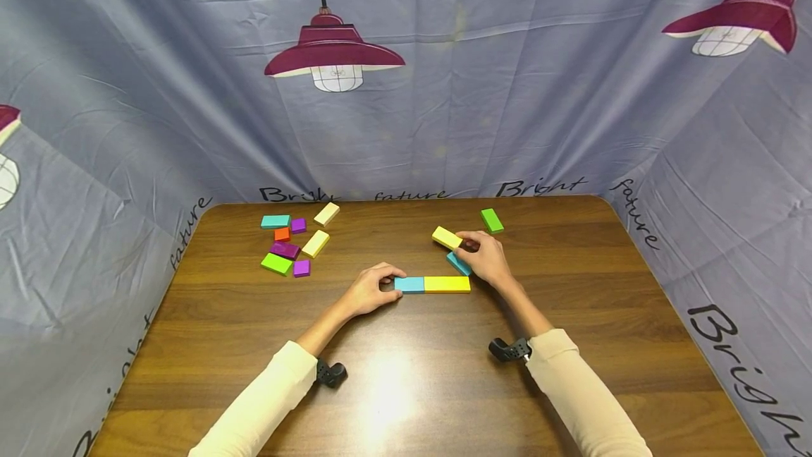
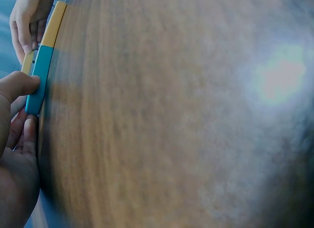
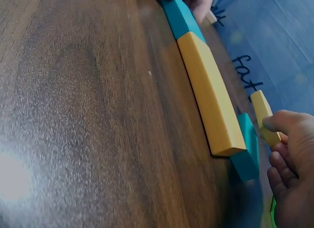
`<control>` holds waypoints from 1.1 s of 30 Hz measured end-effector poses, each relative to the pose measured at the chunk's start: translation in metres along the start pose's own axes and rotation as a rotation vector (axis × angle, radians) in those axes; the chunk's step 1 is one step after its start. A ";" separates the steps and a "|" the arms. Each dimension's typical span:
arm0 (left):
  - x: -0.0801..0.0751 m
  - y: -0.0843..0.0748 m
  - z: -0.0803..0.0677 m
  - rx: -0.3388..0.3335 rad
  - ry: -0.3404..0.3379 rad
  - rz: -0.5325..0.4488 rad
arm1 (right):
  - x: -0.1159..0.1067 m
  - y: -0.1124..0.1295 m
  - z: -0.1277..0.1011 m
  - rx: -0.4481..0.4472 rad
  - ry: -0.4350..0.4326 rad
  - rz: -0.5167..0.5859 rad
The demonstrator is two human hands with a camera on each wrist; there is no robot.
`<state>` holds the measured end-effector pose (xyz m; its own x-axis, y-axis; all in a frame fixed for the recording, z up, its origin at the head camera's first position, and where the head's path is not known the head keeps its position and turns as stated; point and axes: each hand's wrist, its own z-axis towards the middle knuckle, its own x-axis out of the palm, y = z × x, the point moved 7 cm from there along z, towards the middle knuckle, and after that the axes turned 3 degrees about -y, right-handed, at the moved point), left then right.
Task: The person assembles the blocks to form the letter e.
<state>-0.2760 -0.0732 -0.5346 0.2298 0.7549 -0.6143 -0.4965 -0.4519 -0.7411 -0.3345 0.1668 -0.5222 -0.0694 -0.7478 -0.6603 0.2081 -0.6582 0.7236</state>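
A blue block [image 1: 409, 285] and a longer yellow block [image 1: 447, 284] lie end to end in a row on the table. My left hand [image 1: 368, 291] grips the blue one at its left end, thumb on the near side and fingers on the far side. Beyond the row's right end, my right hand [image 1: 487, 259] pinches a smaller, paler yellow block [image 1: 447, 237] by its right end. Under that hand's fingertips lies a second blue block [image 1: 459, 264], set at a slant. The right wrist view shows this blue block [image 3: 248, 144] just behind the long yellow block [image 3: 208, 90].
At the back left lie loose blocks: a teal one [image 1: 275, 221], an orange one [image 1: 282, 234], a green one [image 1: 276, 264], two cream ones and several purple ones. Another green block [image 1: 491, 221] lies at the back right. A printed curtain [image 1: 419, 125] hangs behind the wooden table [image 1: 406, 386].
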 end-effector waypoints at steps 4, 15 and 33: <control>0.000 0.000 -0.001 -0.004 0.006 0.010 | 0.006 0.001 0.001 0.000 0.022 0.001; 0.001 0.001 0.000 -0.019 0.015 0.010 | 0.010 0.006 0.003 -0.001 0.036 0.024; 0.000 -0.001 0.000 -0.012 0.011 0.016 | 0.022 0.006 0.002 0.033 0.096 0.008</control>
<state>-0.2753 -0.0725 -0.5338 0.2313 0.7421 -0.6291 -0.4903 -0.4696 -0.7342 -0.3370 0.1462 -0.5316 0.0264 -0.7424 -0.6694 0.1757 -0.6558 0.7342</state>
